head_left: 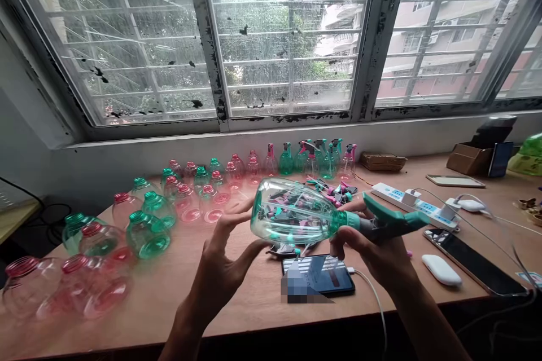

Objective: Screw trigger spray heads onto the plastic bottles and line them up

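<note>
A clear green spray bottle (292, 214) lies sideways in the air above the table, its base to the left. A teal and grey trigger head (381, 220) sits on its neck, and a thin tube shows inside. My left hand (224, 265) is curved around the base, thumb below and fingers behind. With its fingers closed at the collar, my right hand (376, 259) holds the neck end under the trigger head. Behind the bottle lies a pile of loose pink, green and black trigger heads (345, 192), partly hidden by it.
Several open pink and green bottles (148, 231) stand on the left and back of the table (237, 304). Spray bottles with heads (285, 161) line the wall. A phone (330, 273) on a cable lies below my hands; a power strip (393, 197) and white case (441, 269) are rightward.
</note>
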The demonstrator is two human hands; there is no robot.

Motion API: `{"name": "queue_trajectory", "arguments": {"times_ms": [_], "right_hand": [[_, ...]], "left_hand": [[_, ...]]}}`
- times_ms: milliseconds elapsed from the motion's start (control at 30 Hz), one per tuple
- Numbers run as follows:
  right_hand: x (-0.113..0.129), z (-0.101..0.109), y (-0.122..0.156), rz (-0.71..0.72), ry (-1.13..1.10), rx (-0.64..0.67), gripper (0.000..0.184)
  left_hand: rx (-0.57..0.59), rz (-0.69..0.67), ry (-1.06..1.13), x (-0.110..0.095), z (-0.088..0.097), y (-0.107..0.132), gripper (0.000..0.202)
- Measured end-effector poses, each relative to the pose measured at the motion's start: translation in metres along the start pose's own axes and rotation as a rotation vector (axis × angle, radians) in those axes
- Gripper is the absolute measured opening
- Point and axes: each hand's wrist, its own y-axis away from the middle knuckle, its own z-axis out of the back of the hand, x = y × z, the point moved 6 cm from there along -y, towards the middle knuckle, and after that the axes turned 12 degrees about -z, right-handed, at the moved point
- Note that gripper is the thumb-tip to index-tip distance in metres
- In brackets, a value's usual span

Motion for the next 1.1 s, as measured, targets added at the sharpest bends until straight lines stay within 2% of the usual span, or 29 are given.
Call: {"name": "queue_trajectory", "arguments": {"times_ms": [100, 233, 400, 467, 533, 633, 733, 833, 967, 1100], "right_hand": [[0.001, 0.004, 0.001, -0.01, 0.115, -0.047, 0.028], [0.003, 0.009, 0.001, 0.028, 0.268, -0.104, 0.029], [-0.009, 0.009, -0.003, -0.111, 0.113, -0.063, 0.033], [-0.012, 0.008, -0.005, -0.135, 0.072, -0.062, 0.035], [-0.015, 0.009, -0.007, -0.143, 0.083, -0.079, 0.034], [-0.019, 0.011, -0.009, -0.141, 0.174, -0.085, 0.031], [-0.022, 0.012, -0.011, -0.086, 0.365, -0.051, 0.026], [-0.025, 0.011, -0.012, -0.027, 0.515, -0.041, 0.021], [-0.036, 0.008, -0.011, -0.087, 0.366, 0.033, 0.019], [-0.035, 0.014, -0.008, -0.059, 0.389, 0.003, 0.021]], "left_hand": [[0.092, 0.109, -0.075, 0.005, -0.001, 0.001, 0.042], [0.114, 0.184, -0.028, 0.011, -0.002, 0.002, 0.035], [0.096, 0.046, -0.067, 0.012, -0.003, 0.0, 0.023], [0.118, -0.008, -0.115, 0.012, -0.004, -0.002, 0.026], [0.179, -0.003, -0.13, 0.014, -0.007, -0.003, 0.033], [0.233, 0.111, -0.097, 0.025, -0.008, 0.0, 0.028], [0.255, 0.228, -0.1, 0.039, -0.007, 0.009, 0.025], [0.238, 0.223, -0.131, 0.051, -0.002, 0.019, 0.027], [0.142, 0.136, -0.149, 0.06, 0.008, 0.032, 0.024], [0.122, 0.118, -0.11, 0.054, 0.005, 0.041, 0.029]]}}
